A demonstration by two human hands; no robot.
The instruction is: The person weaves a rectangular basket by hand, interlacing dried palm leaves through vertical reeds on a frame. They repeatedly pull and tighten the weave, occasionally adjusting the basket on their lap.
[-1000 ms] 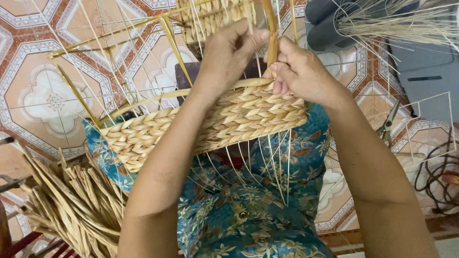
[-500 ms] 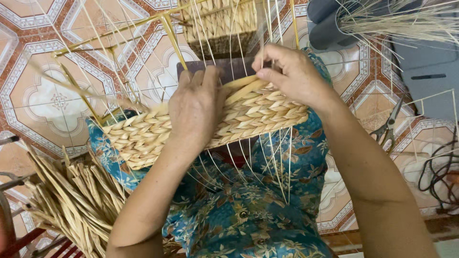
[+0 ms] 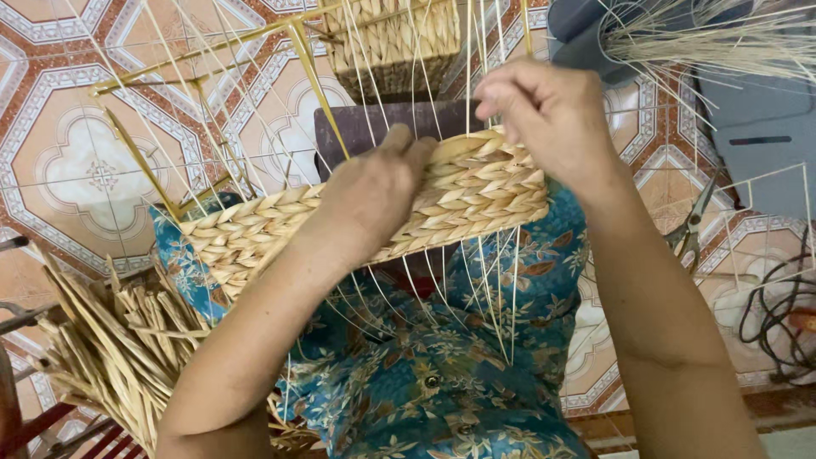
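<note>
The weave (image 3: 357, 217), a half-made band of plaited straw-coloured strands, lies across the person's lap on a blue flowered cloth (image 3: 442, 374). The left hand (image 3: 374, 191) rests flat on the middle of the weave, fingers together and stretched toward its upper edge, pressing it down; it grips nothing. The right hand (image 3: 552, 115) sits at the right end of the weave, just above its top edge, fingers curled in and pinched on thin stakes (image 3: 476, 51) that rise from the weave. More thin stakes hang below the weave, over the cloth.

Above the weave, touching the raised stakes, stands a finished woven basket (image 3: 391, 38), with a dark board (image 3: 374, 127) between it and the weave. Left of the weave and below it, a bundle of flat straw (image 3: 110, 357) fans out. Right of the weave, well apart, scissors (image 3: 693, 225) lie on the patterned tile floor (image 3: 76, 153), and dark cables (image 3: 778, 314) lie coiled beyond them. Above and right of the weave, a sheaf of fine fibres (image 3: 714, 38) lies over a grey box (image 3: 756, 127).
</note>
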